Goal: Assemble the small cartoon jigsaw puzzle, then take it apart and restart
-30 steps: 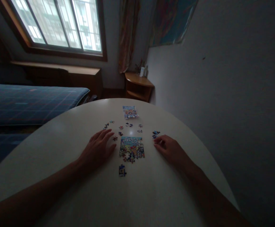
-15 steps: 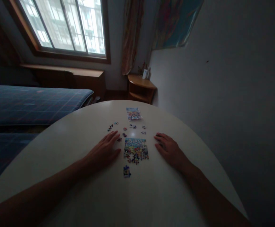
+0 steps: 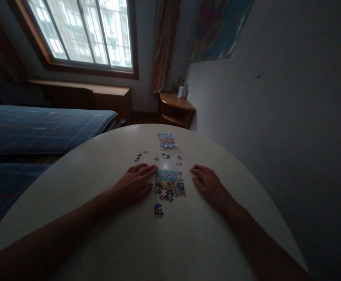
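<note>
A partly assembled jigsaw puzzle (image 3: 170,182) lies flat on the white round table (image 3: 176,242), with an uneven lower edge. My left hand (image 3: 136,181) rests palm down along its left side, fingers stretched out. Its index fingertip reaches the puzzle's upper left corner, over a small dark piece that is mostly hidden. To the right of the puzzle, my right hand (image 3: 208,182) lies on the table, thumb apart from the fingers. Something small and dark shows at its fingertips, too unclear to name. Below the puzzle sits a small joined cluster of pieces (image 3: 158,211).
Loose puzzle pieces (image 3: 156,159) are scattered beyond the puzzle, several of them to the left (image 3: 138,157). A printed picture sheet (image 3: 167,141) lies near the table's far edge. A bed with a plaid mattress (image 3: 47,130) stands left, a wall (image 3: 261,136) right.
My left hand has slid right, its index finger now touching the puzzle's upper left corner and covering loose pieces there. My right hand has hardly moved. The view has shifted slightly.
</note>
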Demonstrator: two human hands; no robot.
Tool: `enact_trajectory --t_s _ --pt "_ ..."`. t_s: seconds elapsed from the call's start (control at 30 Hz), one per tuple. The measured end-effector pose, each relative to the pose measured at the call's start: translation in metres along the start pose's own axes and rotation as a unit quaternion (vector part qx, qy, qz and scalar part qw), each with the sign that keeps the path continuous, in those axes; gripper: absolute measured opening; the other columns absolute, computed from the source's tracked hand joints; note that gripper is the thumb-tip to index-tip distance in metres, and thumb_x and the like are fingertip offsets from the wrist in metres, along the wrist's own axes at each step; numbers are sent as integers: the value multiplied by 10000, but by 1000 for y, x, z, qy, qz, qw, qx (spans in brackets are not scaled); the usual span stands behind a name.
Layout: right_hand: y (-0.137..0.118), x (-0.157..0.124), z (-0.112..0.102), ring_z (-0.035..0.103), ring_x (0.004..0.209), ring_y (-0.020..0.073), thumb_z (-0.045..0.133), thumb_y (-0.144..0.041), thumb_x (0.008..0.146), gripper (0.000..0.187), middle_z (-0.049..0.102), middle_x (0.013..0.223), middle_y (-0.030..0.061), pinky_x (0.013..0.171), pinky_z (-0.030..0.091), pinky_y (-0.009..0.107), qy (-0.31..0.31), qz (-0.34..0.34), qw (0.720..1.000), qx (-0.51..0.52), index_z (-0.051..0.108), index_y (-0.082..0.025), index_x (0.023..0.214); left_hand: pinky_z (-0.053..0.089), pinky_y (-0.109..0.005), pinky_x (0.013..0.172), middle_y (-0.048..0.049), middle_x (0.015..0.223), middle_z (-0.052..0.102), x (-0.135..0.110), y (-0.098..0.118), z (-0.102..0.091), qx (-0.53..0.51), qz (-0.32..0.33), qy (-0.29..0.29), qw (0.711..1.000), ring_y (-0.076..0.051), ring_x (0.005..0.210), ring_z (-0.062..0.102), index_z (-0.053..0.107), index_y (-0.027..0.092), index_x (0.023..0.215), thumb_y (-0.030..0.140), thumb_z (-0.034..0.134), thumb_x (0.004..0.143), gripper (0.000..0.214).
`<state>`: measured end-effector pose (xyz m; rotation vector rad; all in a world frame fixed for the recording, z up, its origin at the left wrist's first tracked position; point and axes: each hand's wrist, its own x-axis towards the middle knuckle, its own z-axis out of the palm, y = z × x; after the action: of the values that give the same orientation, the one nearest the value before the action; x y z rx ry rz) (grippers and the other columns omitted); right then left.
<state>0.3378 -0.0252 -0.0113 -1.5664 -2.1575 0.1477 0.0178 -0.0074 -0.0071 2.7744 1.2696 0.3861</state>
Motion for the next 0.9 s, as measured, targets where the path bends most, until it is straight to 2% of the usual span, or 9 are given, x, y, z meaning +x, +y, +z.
enact_trajectory --t_s 0.13,0.23,0.33,0.47,0.6,0.7,0.8,0.9 --pt "0 0 -1 503 1252 273 453 -314 924 369 584 1327 131 1086 381 511 0 -6 1000 6 644 -181 1210 419 -477 1054 -72 1353 570 1 -1 -2 -5 -13 33 999 -271 1246 503 511 222 1360 312 479 951 420" --pt "-1 -1 -2 506 1251 277 460 -328 922 362 589 1322 124 1077 393 518 -1 -7 1000 16 651 -200 1202 468 -441 995 -61 1206 643 1 -6 -1 -10 -21 42 999 -237 1106 594 657 229 1142 268 471 965 260" --pt "0 -1 -3 504 1255 276 465 -332 924 370 582 1332 134 1086 387 510 -2 -11 1000 19 647 -181 1207 515 -391 931 -71 1183 658 -1 -11 -3 -19 -28 41 999 -220 1046 620 704 202 1010 242 447 978 262" --pt "1 -1 -3 497 1265 270 467 -339 931 375 568 1352 136 1098 376 506 -12 -9 1000 16 640 -171 1218 530 -394 899 -78 1125 696 -5 -9 -14 -36 -28 16 999 -236 1038 632 720 199 975 184 455 949 266" --pt "3 -1 -3 491 1272 267 468 -338 932 375 566 1353 134 1097 377 501 -13 -10 1000 12 637 -169 1221 545 -363 810 -70 1014 710 -12 4 -29 -62 -29 -21 997 -214 909 663 704 199 962 153 460 927 251" --pt "2 -1 -3 498 1264 275 471 -339 929 371 570 1349 132 1087 385 516 -12 -11 1000 8 638 -180 1219 544 -341 750 -60 957 705 -15 15 -32 -60 -15 -40 997 -201 845 657 690 208 938 167 449 933 244" --pt "0 -1 -5 501 1261 276 472 -334 926 360 574 1344 127 1076 397 521 -12 -11 1000 8 638 -197 1215 539 -366 809 -50 997 707 -13 17 -26 -47 -1 -23 999 -211 902 644 675 221 945 210 457 949 218" --pt "-1 -1 -5 507 1256 276 475 -327 920 361 574 1343 130 1076 401 515 -13 -7 1000 10 641 -191 1210 524 -384 899 -42 1133 684 -4 8 -17 -59 -33 20 998 -220 1049 618 653 230 1020 213 481 932 194"
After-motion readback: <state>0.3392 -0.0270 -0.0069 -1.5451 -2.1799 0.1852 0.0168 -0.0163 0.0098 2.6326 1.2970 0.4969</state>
